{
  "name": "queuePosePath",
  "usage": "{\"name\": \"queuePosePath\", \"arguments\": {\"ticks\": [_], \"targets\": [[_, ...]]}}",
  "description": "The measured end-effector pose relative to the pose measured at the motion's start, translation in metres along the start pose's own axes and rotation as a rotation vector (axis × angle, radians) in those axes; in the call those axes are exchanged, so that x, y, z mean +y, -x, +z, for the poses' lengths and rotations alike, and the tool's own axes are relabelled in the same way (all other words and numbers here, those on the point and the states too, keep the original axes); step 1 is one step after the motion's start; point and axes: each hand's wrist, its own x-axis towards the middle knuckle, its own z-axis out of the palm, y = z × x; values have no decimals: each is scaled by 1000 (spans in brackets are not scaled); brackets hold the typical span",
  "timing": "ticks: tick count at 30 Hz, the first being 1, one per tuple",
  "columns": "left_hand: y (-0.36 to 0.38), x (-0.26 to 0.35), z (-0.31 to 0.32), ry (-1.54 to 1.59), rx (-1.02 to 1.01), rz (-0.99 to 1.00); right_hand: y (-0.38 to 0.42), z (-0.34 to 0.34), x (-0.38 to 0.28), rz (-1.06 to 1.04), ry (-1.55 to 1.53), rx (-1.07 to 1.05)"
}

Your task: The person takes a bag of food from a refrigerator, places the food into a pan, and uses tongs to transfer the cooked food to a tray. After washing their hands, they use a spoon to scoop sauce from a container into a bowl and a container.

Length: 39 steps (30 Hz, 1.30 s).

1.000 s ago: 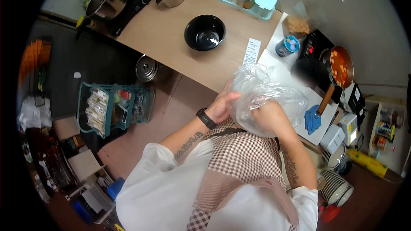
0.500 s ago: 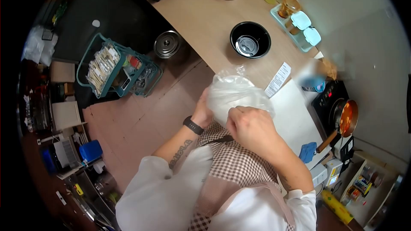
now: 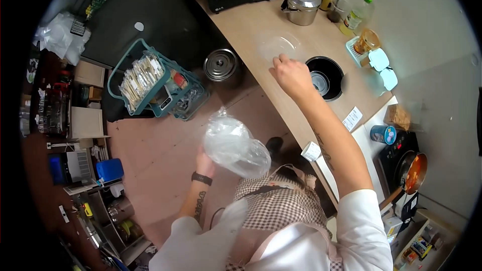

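Bag [image 3: 232, 144]: glossy crinkled clear plastic; bowl [image 3: 332, 78]: glossy black; pot [image 3: 304, 7]: shiny metal; apron [image 3: 281, 203]: checked cloth

No text legible; receipt [image 3: 352, 119] print (tiny) unreadable; tattoo [image 3: 200, 203] lettering unclear.

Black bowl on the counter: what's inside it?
Black bowl: shiny bottom and bare inner wall visible, no food seen. Part of its picture-left side is behind the right hand and wrist; can't tell there.
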Motion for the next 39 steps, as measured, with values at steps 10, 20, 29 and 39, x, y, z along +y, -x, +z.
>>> {"name": "queuePosePath", "arguments": {"ticks": [10,20,29,39], "targets": [[-15,27,152,-223,-753,54,215,-73,-51,989,-1888,-50],[174,-41,347,-1105,-2358,1257,442,-158,-82,1482,-1543,1299],[310,-102,395,-697,-2783,978,752,-240,-136,1717,-794,1831],[323,-153,404,-1340,-2377,660,1103,-332,-41,2223,667,207]]}}
